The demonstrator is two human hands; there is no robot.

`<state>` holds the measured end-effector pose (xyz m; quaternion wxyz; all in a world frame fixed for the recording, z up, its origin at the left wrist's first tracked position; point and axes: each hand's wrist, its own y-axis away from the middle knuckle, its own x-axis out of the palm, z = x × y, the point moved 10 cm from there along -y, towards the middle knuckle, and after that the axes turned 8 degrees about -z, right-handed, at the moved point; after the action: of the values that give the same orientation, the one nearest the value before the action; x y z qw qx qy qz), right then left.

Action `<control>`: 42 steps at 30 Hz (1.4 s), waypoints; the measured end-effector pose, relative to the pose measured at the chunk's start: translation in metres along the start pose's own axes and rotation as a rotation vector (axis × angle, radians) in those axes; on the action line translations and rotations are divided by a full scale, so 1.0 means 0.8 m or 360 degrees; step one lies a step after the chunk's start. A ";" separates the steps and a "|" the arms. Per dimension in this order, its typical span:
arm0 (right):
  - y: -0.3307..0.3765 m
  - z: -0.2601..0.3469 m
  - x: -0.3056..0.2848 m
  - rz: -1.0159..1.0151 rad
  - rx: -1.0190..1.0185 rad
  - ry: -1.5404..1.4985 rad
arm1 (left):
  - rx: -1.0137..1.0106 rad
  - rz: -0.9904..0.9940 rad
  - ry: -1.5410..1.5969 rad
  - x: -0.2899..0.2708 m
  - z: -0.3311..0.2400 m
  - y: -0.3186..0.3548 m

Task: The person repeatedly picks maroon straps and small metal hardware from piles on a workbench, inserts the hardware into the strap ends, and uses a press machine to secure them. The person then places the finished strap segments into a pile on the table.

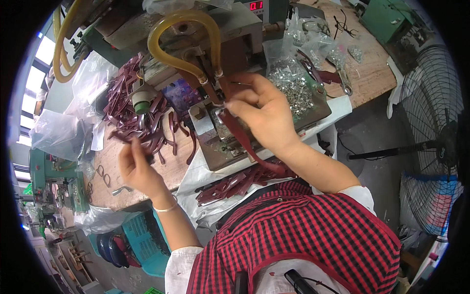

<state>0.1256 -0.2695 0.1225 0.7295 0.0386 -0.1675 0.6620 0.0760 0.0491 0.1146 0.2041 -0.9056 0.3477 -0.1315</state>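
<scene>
A maroon strip [239, 134] is slanting below the right hand [267, 111], maroon pieces [121, 98] are lying beyond the left hand [140, 169]; I cannot tell either grip

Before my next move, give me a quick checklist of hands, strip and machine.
1. Right hand at the dark red strip's upper end: ok.
2. Right hand's grip on it: cannot tell; the contact is too small to make out.
3. Left hand away from the machine: ok, beside the strip pile.
4. Left hand holding a strip: cannot tell.
5. Yellow hose on both rods: ok, looks attached.
6. Small metal pieces nearby: ok, heaped beyond the right hand.
</scene>
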 end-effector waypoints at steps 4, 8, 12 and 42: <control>0.020 0.023 0.010 0.0010 -0.0100 0.0303 | 0.0910 0.0059 0.0088 0.021 -0.126 0.051; 0.029 0.050 0.006 0.0175 -0.0321 0.0642 | 0.1703 0.1039 -0.0362 0.102 -0.172 0.162; -0.016 0.014 -0.047 0.0164 -0.0702 0.1154 | 0.1863 0.1067 -0.0128 0.138 -0.177 0.196; -0.021 -0.069 -0.252 -0.1017 -0.0279 0.0550 | 0.0702 -0.0076 -0.0793 -0.086 -0.102 -0.010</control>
<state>0.1393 -0.4487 0.0140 0.9174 -0.0860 -0.0775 0.3808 -0.0004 0.0789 0.1833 0.4709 -0.8518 0.2290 0.0170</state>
